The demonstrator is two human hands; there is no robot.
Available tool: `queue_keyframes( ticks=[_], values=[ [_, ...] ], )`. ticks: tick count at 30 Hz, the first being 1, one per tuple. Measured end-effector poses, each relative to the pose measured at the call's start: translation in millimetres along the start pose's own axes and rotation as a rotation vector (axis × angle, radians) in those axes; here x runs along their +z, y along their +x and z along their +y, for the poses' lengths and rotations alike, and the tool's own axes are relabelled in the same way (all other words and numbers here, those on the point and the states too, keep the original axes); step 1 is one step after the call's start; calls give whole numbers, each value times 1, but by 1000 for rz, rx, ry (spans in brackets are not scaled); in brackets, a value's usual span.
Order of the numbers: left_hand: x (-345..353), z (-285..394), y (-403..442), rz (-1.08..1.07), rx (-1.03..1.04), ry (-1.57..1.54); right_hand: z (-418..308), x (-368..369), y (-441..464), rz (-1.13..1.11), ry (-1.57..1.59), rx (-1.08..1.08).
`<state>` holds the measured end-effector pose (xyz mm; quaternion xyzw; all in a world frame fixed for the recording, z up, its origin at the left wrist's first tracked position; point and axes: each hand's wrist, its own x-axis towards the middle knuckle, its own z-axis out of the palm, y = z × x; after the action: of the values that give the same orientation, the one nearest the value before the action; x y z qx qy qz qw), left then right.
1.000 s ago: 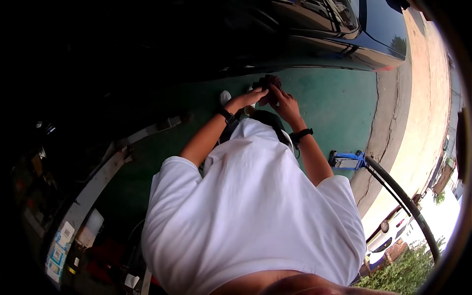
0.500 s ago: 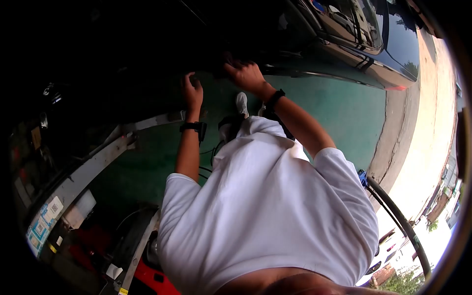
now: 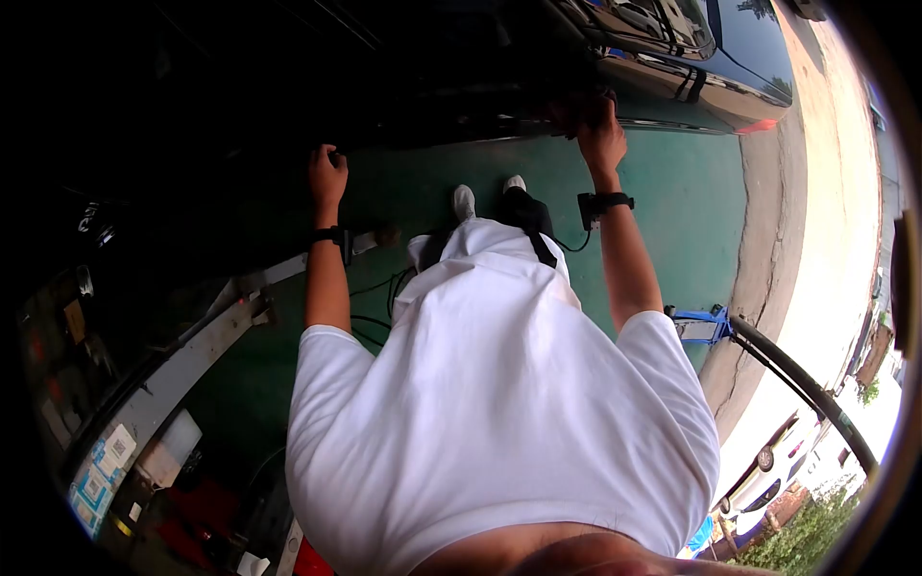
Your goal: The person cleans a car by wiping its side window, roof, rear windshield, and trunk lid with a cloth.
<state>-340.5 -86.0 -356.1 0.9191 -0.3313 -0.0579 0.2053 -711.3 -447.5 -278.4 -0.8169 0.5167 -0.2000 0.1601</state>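
Observation:
A dark, shiny car (image 3: 672, 82) stretches across the top of the head view. My right hand (image 3: 602, 134) is at the car's lower side, its fingers wrapped round a dark red cloth (image 3: 574, 113) that lies against the body panel. Over to the left, my left hand (image 3: 328, 173) is beside the car's dark side with its fingers loosely curled and apart, and nothing shows in it. Each wrist wears a black band. The part of the car in front of my left hand is too dark to make out.
A grey metal lift arm (image 3: 192, 355) with stickers runs along the left. Dark cables lie on the green floor (image 3: 672, 211). At the right are a blue metal piece (image 3: 706, 324) and a thick dark hose (image 3: 802, 379). Red equipment shows at the lower left.
Both hands were together on the dark red cloth, then separated. My right hand has moved right along the car with the cloth; my left hand has moved out to the left.

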Motion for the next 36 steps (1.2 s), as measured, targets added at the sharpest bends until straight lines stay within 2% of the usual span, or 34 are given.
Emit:
queue_keyframes(
  ticks=[2, 4, 5, 6, 7, 9, 12, 13, 14, 16, 17, 19, 21, 22, 23, 25, 27, 29, 31, 35, 36],
  values=[
    [-8, 9, 2, 37, 2, 41, 45, 1, -2, 86, -38, 200],
    [-13, 15, 3, 276, 130, 95, 63, 0, -6, 66, 42, 156],
    [-12, 12, 6, 272, 134, 97, 73, 3, -11, 41, 122, 114],
    [-12, 10, 8, 226, 132, 122, 80, 10, -16, -74, 178, 90],
    [-11, 6, 10, 181, 128, 147, 78, 16, -24, -78, 176, 95],
    [-6, -2, 14, 106, 141, 207, 55, 40, -36, -418, 201, 25],
    [9, -24, 20, -27, 166, 332, -6, 86, -63, -736, 320, -241],
    [15, -33, 23, -86, 177, 394, -40, 86, -68, -891, 626, -323],
    [20, -48, 27, -88, 177, 395, -56, 118, -78, -888, 470, -436],
    [36, -68, 36, -219, 158, 452, -78, 189, -105, -1032, 486, -475],
    [32, -58, 38, -228, 164, 449, -86, 248, -122, -1048, 432, -610],
    [3, -33, 41, -402, 40, 446, -98, 266, -139, -1074, 388, -725],
    [-5, -29, 42, -447, 18, 439, -138, 203, -120, -1265, 321, -326],
    [-7, -25, 43, -478, 0, 471, -136, 204, -119, -1271, 317, -330],
    [-9, -19, 47, -506, -13, 503, -131, 209, -116, -1129, 219, -346],
    [-12, -7, 50, -540, -69, 502, -110, 216, -106, -990, 124, -359],
    [-11, -7, 49, -576, -122, 503, -64, 209, -90, -891, 326, -212],
    [-6, -10, 48, -548, -109, 509, -48, 156, -72, -905, 389, -80],
    [-8, -2, 50, -555, -139, 497, -25, 136, -73, -655, 293, -68],
    [-14, 16, 47, -570, -192, 484, 16, 126, -70, -622, 195, -174],
    [-17, 16, 47, -567, -190, 488, 20, 129, -69, -714, 123, -292]
  ],
)
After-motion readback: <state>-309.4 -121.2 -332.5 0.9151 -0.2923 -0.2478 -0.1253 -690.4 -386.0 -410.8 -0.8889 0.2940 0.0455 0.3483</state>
